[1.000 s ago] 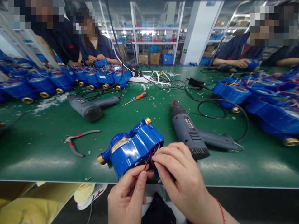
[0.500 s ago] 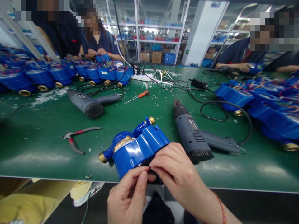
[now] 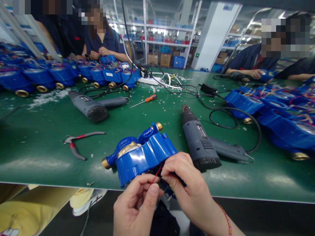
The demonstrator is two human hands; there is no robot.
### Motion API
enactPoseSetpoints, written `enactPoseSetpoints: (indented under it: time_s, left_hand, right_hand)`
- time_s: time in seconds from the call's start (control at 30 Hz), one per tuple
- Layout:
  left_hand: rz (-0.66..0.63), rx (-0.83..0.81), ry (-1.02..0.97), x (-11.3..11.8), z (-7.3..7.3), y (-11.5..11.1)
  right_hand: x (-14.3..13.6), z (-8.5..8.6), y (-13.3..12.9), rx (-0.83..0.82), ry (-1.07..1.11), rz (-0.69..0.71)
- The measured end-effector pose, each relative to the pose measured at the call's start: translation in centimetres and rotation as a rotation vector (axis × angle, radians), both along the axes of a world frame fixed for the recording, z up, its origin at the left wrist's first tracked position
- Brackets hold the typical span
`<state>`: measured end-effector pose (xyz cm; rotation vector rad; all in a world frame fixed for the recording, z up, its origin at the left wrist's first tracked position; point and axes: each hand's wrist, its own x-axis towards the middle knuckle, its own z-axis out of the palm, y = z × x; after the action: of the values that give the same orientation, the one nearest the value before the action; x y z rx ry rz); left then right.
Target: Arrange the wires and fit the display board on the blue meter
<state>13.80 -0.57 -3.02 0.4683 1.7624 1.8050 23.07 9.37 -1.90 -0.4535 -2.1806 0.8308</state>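
Note:
A blue water meter [image 3: 145, 157] with brass threaded ends lies tipped on its side at the table's front edge, its open face turned toward me. Out of it comes a thin red wire [image 3: 157, 174], pinched between the thumb and fingers of my left hand [image 3: 139, 200]. My right hand [image 3: 185, 180] is closed at the meter's lower right, thumb against fingers, beside the wire and a dark circuit part [image 3: 167, 188]. What its fingertips hold is hidden.
Two heat guns [image 3: 200, 141] [image 3: 87, 106] lie on the green table [image 3: 137, 116], with red-handled cutters [image 3: 71, 139] and an orange screwdriver [image 3: 150, 98]. More blue meters [image 3: 285, 127] stand at both sides. A power strip [image 3: 149, 80] and cables are behind; co-workers sit across.
The red wire now shows as a longer stretch between my hands. My right fingers have parted slightly from the left ones. The view has shifted a little.

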Motion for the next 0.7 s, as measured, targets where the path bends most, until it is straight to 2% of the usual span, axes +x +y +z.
enactPoseSetpoints:
  time_s: [0.17,0.4,0.6,0.7]
  left_hand:
    - [-0.013,-0.027,-0.058,-0.1,0.3,0.4]
    - [0.031,0.005,-0.159,-0.3,0.1,0.7]
    - [0.013,0.073,-0.053,-0.7,-0.6,0.7]
    - [0.041,0.086,-0.032,-0.3,-0.6,0.6]
  right_hand:
    - [0.0,0.0,-0.3,-0.011,-0.036,0.011]
    - [0.0,0.4,-0.4,-0.159,0.084,-0.075]
    - [0.1,0.1,-1.0,0.057,0.051,-0.101]
    - [0.0,0.3,-1.2,0.102,0.053,-0.111]
